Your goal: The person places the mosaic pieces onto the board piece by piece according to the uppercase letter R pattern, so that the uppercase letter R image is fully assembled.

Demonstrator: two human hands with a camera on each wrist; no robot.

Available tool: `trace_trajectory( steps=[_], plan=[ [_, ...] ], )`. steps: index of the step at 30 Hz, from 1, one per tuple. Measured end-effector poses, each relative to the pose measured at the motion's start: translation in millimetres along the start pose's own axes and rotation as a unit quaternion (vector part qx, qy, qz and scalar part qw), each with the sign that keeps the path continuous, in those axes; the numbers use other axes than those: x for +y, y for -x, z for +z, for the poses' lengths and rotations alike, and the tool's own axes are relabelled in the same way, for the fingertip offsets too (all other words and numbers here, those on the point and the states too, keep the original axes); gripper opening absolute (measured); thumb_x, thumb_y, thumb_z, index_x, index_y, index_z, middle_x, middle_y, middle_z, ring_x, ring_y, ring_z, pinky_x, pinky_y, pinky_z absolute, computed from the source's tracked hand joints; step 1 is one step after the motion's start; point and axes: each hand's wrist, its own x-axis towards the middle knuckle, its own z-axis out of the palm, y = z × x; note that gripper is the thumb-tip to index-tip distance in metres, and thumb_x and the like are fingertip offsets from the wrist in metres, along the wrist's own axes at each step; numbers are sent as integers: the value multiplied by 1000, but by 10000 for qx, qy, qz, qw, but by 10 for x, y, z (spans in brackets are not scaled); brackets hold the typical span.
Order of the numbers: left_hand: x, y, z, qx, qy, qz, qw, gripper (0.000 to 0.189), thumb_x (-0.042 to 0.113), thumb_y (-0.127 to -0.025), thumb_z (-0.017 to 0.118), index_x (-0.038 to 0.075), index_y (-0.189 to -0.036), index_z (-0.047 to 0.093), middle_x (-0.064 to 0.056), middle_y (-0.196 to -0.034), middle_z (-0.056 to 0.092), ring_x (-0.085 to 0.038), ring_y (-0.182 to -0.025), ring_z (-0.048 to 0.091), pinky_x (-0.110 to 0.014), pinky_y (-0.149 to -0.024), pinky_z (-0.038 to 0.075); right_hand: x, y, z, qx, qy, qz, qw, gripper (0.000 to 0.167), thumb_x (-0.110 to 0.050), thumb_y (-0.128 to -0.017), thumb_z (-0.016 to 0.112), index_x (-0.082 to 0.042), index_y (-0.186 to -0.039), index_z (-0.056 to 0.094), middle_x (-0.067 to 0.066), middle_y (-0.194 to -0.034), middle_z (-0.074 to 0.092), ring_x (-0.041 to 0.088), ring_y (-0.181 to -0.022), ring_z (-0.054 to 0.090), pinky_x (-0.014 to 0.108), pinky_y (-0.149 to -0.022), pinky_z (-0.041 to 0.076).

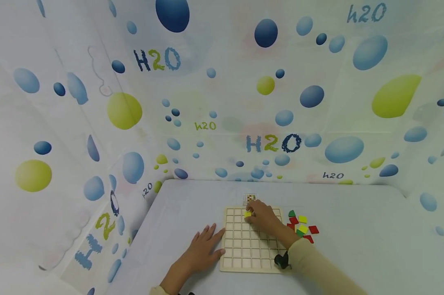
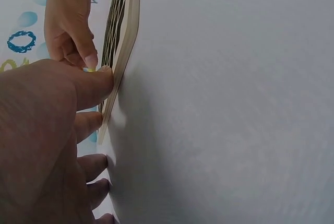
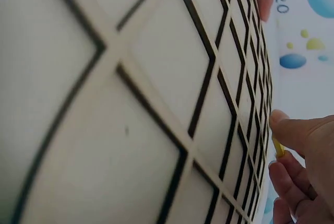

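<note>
A square wooden grid board (image 1: 240,250) lies on the white table. Over its far rows my right hand (image 1: 262,216) pinches a yellow square tile (image 1: 248,214) between thumb and fingers. The right wrist view shows that yellow tile (image 3: 279,147) edge-on, close to the grid. At the board's left edge my left hand (image 1: 204,250) rests with spread fingers. In the left wrist view its thumb (image 2: 96,85) and a finger touch the board's side (image 2: 125,51); the other fingers lie on the table.
Right of the board lies a loose group of red, yellow and green tiles (image 1: 302,229), partly behind the right arm. A small printed pattern card (image 1: 250,197) sits past the far edge. Behind the table (image 1: 354,246) hangs a sheet printed with bubbles (image 1: 222,98).
</note>
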Motion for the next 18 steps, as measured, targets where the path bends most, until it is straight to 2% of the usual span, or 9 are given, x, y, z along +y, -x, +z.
trace_trajectory(
  steps=[4,9,13,15,18],
  plan=[
    [-2,11,-10,30,65,67,10000,66,47,-106,60,21,-164,41,-22,-172,28,-47,-159,23,-73,-124,17,-11,-4,79,-37,393,-366,9985,12,-17,-97,79,-14,-98,67,0,-100,61,20,-95,60,47,-82,48],
    [18,18,-32,-7,73,58,10000,67,48,-106,59,21,-164,40,-22,-172,27,-47,-159,22,-72,-124,16,-17,6,91,-12,432,-746,9963,9,-12,-97,78,-11,-97,69,1,-97,59,18,-91,55,40,-81,52],
    [29,21,-47,-5,82,8,10000,66,47,-106,60,20,-164,41,-22,-172,28,-47,-159,23,-73,-124,16,-6,42,77,59,626,-1128,9916,8,-10,-97,78,-9,-100,71,4,-101,60,21,-93,56,39,-81,53],
    [31,22,-51,-11,81,4,10000,66,47,-106,60,20,-164,41,-22,-172,28,-47,-159,22,-73,-124,16,-4,85,44,102,626,-1109,9918,9,-10,-97,77,-10,-103,71,5,-106,60,22,-96,56,41,-83,53],
    [19,19,-43,13,28,38,10000,66,47,-106,60,19,-163,42,-22,-171,29,-47,-159,24,-72,-124,18,16,159,-65,149,381,-873,9953,12,-10,-98,76,-9,-109,72,7,-110,59,25,-99,56,45,-83,51]
  ],
)
